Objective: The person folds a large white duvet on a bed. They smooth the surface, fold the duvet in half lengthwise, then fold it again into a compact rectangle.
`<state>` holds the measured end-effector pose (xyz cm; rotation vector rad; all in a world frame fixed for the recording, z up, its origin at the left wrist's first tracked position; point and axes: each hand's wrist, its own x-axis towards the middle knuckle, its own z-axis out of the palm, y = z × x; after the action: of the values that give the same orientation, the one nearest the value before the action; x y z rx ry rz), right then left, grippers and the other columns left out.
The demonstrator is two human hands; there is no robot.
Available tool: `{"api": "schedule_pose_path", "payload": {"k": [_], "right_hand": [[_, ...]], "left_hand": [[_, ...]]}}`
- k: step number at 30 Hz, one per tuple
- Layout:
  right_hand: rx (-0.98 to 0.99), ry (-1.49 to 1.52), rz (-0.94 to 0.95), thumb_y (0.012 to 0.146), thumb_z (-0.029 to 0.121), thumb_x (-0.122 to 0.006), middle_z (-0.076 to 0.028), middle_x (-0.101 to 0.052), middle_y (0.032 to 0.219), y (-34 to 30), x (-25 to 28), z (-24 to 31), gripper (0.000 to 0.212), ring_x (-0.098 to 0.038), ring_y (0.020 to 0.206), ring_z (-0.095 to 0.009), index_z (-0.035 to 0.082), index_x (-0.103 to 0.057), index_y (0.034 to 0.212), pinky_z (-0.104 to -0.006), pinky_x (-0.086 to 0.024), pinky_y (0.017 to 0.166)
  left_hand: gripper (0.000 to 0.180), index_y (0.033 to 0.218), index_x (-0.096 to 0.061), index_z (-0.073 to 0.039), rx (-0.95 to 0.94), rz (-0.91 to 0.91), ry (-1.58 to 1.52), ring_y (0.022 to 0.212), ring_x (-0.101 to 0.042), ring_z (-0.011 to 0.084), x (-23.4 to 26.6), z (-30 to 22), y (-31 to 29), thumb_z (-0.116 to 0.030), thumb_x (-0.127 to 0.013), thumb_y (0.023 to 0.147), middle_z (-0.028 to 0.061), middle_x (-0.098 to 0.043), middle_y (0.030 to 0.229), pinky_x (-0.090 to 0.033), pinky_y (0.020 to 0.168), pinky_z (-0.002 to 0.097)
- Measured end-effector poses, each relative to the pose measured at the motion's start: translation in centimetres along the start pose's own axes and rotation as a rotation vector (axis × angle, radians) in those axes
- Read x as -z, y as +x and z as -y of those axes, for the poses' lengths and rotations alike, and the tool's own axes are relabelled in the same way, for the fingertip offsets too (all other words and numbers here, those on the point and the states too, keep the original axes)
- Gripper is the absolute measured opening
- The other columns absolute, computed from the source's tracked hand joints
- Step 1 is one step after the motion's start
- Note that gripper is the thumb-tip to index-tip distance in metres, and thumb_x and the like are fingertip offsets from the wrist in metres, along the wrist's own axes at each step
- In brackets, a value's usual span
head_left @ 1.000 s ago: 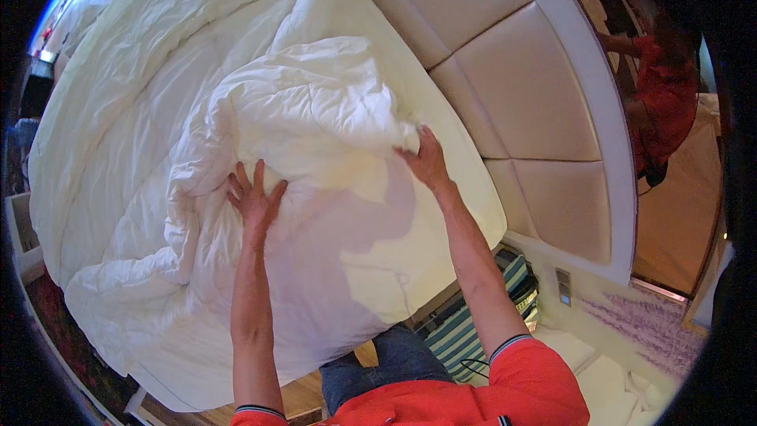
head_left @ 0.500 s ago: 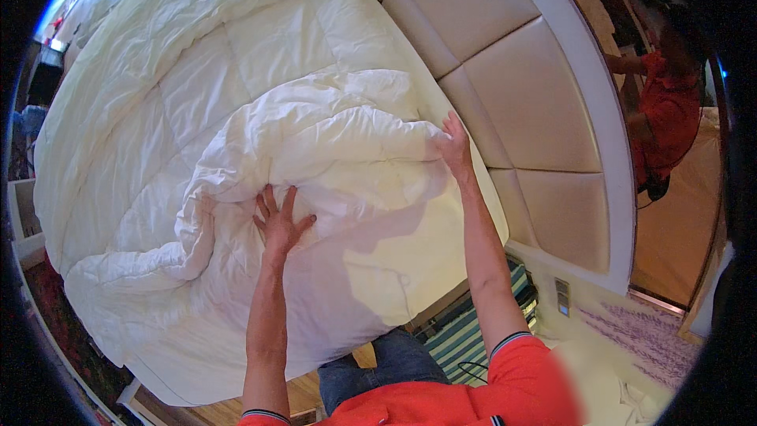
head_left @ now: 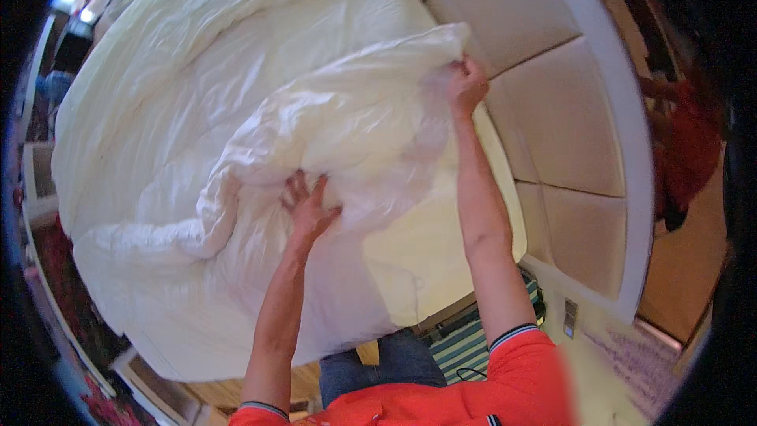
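A white quilted duvet (head_left: 236,63) covers much of the bed, its near part bunched into a thick rolled ridge. With fingers spread, my left hand (head_left: 310,207) presses on the white bedding just on the near side of that ridge. My right hand (head_left: 468,83) is closed on the duvet's edge close to the headboard and holds it up off the bed. On the near right, a pale bed sheet (head_left: 378,268) lies bare, partly under my shadow.
A beige padded headboard (head_left: 552,110) in a white frame borders the bed's right side. Beyond it, a mirror (head_left: 686,150) reflects a person in red. A green striped cloth (head_left: 465,347) lies by the bed's near right corner, and a wall switch panel (head_left: 569,318) sits beside it.
My right hand has moved farther from me, lifting the duvet's edge up and away along the headboard. My left hand still lies spread on the bedding. The whole view has shifted slightly.
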<state>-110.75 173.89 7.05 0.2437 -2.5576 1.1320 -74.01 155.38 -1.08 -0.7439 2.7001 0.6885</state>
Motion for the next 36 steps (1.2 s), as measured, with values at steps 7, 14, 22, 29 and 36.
{"api": "schedule_pose_path", "payload": {"k": [7,14,22,29,36], "right_hand": [[0.619,0.106,0.464,0.089,0.007,-0.052,-0.023,-0.057,0.123,-13.7,-4.9,9.8,0.038,-0.054,0.116,-0.041,0.002,-0.057,0.125,-0.0458,-0.046,0.099],[0.545,-0.332,0.825,0.084,0.017,-0.065,-0.020,-0.056,0.119,-24.9,-9.7,10.9,0.035,-0.055,0.108,-0.038,0.006,-0.061,0.116,-0.0454,-0.049,0.089],[0.780,0.237,0.749,0.080,0.004,-0.061,-0.020,-0.053,0.132,-28.7,-15.6,24.7,0.034,-0.059,0.112,-0.036,0.006,-0.064,0.113,-0.0438,-0.051,0.092],[0.737,-0.203,1.103,0.082,0.008,-0.062,-0.015,-0.058,0.125,-31.1,-18.3,24.5,0.046,-0.064,0.100,-0.035,0.013,-0.055,0.128,-0.0460,-0.054,0.084],[0.729,-0.223,0.997,0.079,0.008,-0.060,-0.016,-0.060,0.107,-26.7,-21.3,24.8,0.032,-0.066,0.082,-0.036,0.010,-0.065,0.110,-0.0463,-0.056,0.075]], "left_hand": [[0.053,0.129,-0.061,-0.014,-0.180,-0.130,-0.524,0.138,-0.038,0.0384,3.3,4.4,-0.3,-0.024,-0.076,0.079,0.0198,-0.047,0.145,-0.036,0.109,0.0515],[0.029,0.119,-0.061,-0.006,0.343,-0.490,0.120,0.112,-0.055,0.0390,12.6,17.8,-4.1,-0.017,-0.056,0.092,0.0192,-0.060,0.121,-0.045,0.092,0.0512],[0.037,0.127,-0.056,-0.017,0.376,-0.289,0.301,0.101,-0.058,0.0376,7.2,17.3,-6.5,-0.030,-0.056,0.092,0.0153,-0.060,0.118,-0.048,0.082,0.0511],[0.047,0.131,-0.052,-0.003,0.136,-0.116,-0.244,0.125,-0.049,0.0388,11.7,29.0,-7.7,-0.001,-0.050,0.084,0.0221,-0.054,0.131,-0.041,0.105,0.0413],[0.024,0.102,-0.070,-0.006,0.442,0.062,0.088,0.097,-0.067,0.0374,13.9,28.6,-3.9,-0.016,-0.054,0.086,0.0204,-0.070,0.102,-0.054,0.082,0.0472]]}}
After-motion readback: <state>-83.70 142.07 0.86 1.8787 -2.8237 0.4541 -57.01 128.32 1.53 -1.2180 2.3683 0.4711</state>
